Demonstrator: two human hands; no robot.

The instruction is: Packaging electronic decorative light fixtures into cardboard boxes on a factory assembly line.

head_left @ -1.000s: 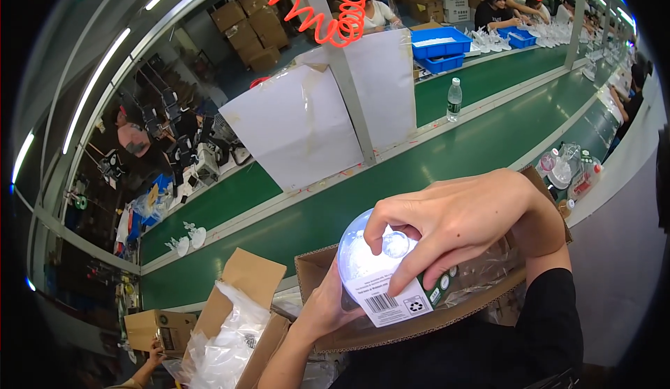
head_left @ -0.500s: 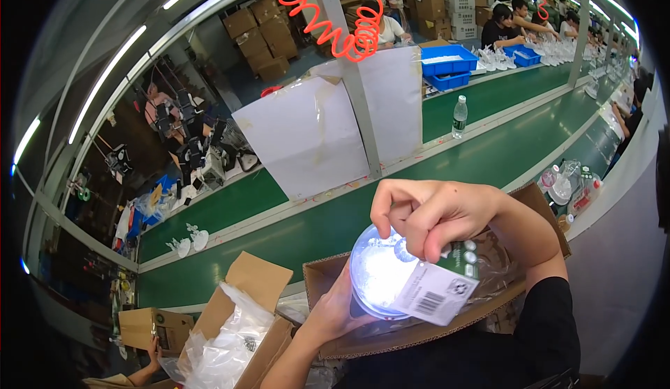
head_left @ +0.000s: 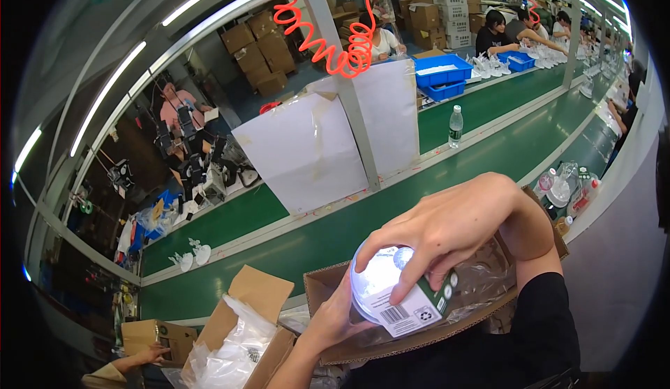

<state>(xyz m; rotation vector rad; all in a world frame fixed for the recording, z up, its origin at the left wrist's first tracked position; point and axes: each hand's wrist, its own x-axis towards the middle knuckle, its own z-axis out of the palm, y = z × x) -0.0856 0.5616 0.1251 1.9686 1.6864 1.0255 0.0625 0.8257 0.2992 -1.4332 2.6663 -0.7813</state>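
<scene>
Lit globe [head_left: 372, 281] — lower centre of frame, over open carton [head_left: 319, 290] | left hand [head_left: 338, 321]: fingers gripping globe's left side | right hand [head_left: 450, 228]: fingers bent over globe and label card [head_left: 406, 312], pinch unclear | done: light on, card against globe — undone: globe not set down

Our left hand [head_left: 335, 320] holds a round glowing thing [head_left: 372, 284] from the side. Our right hand [head_left: 457, 221] bends over it, and one finger touches its white and green card [head_left: 405, 325]. An open brown box [head_left: 322, 289] is under our hands. We see clear bags [head_left: 234, 347] at our left and a green belt [head_left: 328, 234] ahead.
</scene>
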